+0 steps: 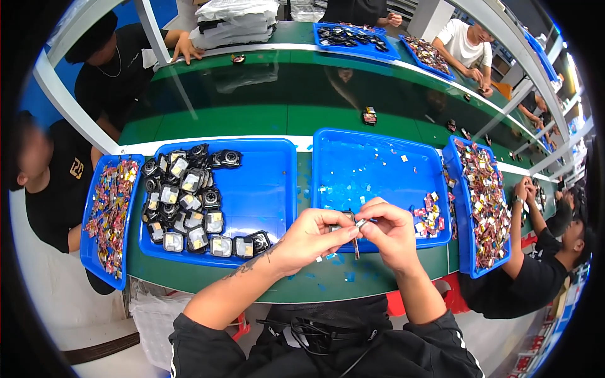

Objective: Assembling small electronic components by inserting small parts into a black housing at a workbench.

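Note:
In front of me, over the near edge of a blue tray [372, 138], my two hands meet with fingertips nearly touching. My left hand [312, 236] is closed, its thumb and fingers pinching a small dark part [342, 215] that is mostly hidden by the fingers. My right hand [392, 234] pinches at a small silvery piece [360, 223] at the same spot. A thin reddish-brown strip [357, 249] hangs below the fingertips. Beside my right hand, small red, white and yellow pieces [430, 217] lie in the tray's corner.
On the left, a blue tray [255, 189] holds several black camera-like units [191, 201]. Narrower blue trays of small coloured parts [113, 208] [482, 201] stand at both sides. Beyond runs a green conveyor [252, 107] carrying a small part [370, 116]. Co-workers sit at left, right and far side.

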Tool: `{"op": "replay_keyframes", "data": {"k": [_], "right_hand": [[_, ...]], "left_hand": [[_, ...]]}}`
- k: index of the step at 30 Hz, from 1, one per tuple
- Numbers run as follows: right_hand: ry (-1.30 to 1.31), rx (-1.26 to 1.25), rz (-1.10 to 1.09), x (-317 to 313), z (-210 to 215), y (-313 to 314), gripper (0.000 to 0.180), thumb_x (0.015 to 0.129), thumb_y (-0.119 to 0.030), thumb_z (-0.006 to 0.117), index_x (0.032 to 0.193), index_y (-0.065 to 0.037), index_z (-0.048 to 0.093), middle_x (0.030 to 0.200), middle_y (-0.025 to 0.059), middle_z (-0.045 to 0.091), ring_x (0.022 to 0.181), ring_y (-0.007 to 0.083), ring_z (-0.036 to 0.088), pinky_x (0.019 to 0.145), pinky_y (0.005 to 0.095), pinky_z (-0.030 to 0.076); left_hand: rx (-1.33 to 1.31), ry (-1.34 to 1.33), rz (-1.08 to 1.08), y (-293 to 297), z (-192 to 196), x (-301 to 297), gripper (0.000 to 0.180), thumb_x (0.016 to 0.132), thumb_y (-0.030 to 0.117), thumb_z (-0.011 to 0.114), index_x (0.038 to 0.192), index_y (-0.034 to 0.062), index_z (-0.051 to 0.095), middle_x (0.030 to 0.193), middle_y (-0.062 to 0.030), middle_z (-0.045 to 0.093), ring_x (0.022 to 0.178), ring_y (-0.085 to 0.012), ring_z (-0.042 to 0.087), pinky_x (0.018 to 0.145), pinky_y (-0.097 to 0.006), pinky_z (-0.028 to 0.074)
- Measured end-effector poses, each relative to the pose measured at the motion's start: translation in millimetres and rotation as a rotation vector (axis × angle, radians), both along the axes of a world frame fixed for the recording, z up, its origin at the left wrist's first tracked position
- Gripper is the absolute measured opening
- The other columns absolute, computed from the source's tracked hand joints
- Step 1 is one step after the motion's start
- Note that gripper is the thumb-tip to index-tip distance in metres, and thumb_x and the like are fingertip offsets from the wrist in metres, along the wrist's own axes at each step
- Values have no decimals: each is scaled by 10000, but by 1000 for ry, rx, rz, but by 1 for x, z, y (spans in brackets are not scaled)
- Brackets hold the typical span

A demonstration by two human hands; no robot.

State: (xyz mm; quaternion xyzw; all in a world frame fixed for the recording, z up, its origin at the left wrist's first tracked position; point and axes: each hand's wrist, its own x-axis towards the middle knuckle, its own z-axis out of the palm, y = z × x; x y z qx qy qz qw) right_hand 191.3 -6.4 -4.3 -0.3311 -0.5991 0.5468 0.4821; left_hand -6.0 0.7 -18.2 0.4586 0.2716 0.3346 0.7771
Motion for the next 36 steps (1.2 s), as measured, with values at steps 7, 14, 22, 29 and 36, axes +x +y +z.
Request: {"op": "replay_keyframes", "data": {"k": [7, 14, 22, 29, 36], "right_hand": [[-34, 17, -294, -1, 14, -12, 172, 798, 50, 704, 958, 32, 644, 881, 105, 657, 799, 173, 650, 712, 278, 549], [-384, 173, -266, -29, 17, -9, 173, 801, 11, 716, 973, -5, 701, 879, 107, 687, 769, 159, 666, 635, 262, 550], [-568, 257, -383, -32, 31, -13, 100, 791, 3, 719, 878, -22, 676, 782, 87, 684, 682, 167, 658, 548, 277, 481], [-525, 302, -377, -33, 32, -9, 107, 766, 13, 730, 854, -18, 679, 779, 84, 672, 633, 172, 623, 575, 285, 487], [-618, 374, -402, -30, 30, -10, 133, 721, 4, 750, 790, -27, 640, 751, 65, 626, 639, 203, 569, 644, 332, 467]], "left_hand": [[364, 212, 302, -3, 10, 2, 427, 979, 29, 428, 1396, 37, 337, 1272, -111, 510, 1048, -143, 523, 870, -286, 446], [442, 102, 304, -10, -1, 8, 496, 960, -20, 411, 1441, 38, 301, 1293, -144, 513, 1166, -181, 540, 967, -318, 438], [260, 25, 172, -9, 9, 2, 470, 968, -21, 435, 1428, -35, 334, 1330, -142, 500, 1241, -205, 493, 1068, -351, 379], [317, 50, 168, -8, 11, 0, 488, 967, -35, 421, 1441, -43, 307, 1411, -161, 451, 1261, -210, 482, 1073, -343, 376], [404, 131, 136, -7, 9, 0, 463, 976, -27, 387, 1433, -56, 317, 1436, -170, 430, 1280, -221, 474, 1086, -347, 360]]}}
